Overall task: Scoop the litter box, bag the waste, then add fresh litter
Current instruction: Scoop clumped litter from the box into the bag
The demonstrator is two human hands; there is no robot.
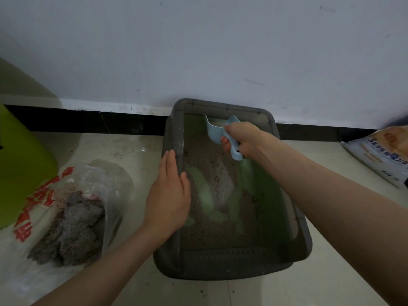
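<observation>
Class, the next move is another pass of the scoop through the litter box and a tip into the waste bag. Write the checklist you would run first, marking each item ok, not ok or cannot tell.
1. Scoop held firmly: ok, the right hand grips its handle.
2. Litter box steadied: ok, the left hand rests flat on its left rim.
3. Waste bag within reach and open: ok, it lies left of the box with clumps inside.
4. Scoop empty before the pass: cannot tell, its bowl faces away.
5. Clumps left in the litter: cannot tell, the picture is too dim.
6. Fresh litter bag at hand: ok, on the floor at right.
</observation>
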